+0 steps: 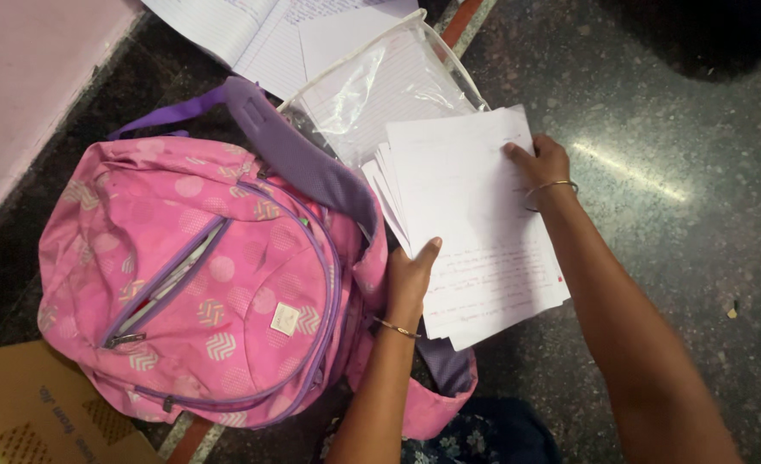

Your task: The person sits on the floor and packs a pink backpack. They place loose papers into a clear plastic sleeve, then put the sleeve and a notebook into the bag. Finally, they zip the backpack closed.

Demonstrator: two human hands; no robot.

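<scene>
Dark speckled stone floor [655, 112] beneath pink backpack [200, 275].

Fabric backpack [200, 283], left: pink, pale dots, chevron-striped circles; purple straps, piping. Paper stack [475, 232], centre: white, faint lines. Stone floor [655, 129], right: dark speckled. Cardboard sheet [28, 412], near left: brown.
</scene>
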